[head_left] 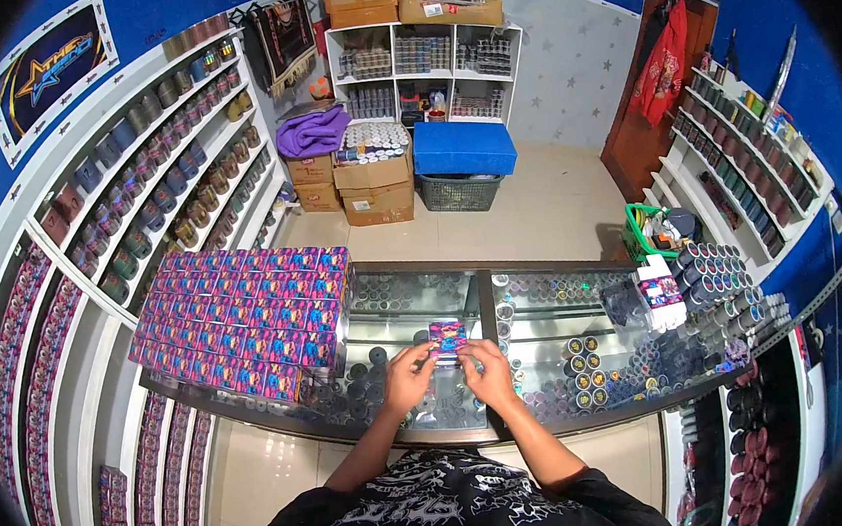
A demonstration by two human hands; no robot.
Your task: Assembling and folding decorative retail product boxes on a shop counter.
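Observation:
A small cardboard box (447,335), printed in pink, purple and blue, is held in both hands over the middle of a glass-topped display counter (493,356). My left hand (407,379) pinches its lower left side. On the opposite side, the fingers of my right hand (489,370) close on the lower right edge. Whether the box touches the glass, I cannot tell. Left of my hands, many boxes with similar print form a large block of stacked boxes (237,317) on the counter.
Flat white and printed cartons (661,295) lie on the counter's right part, near stacked round spools (713,270) and a green basket (644,233). Shelves of spools (152,175) line the left wall. Beyond the counter stand brown cartons (374,192) and a blue-topped crate (462,192).

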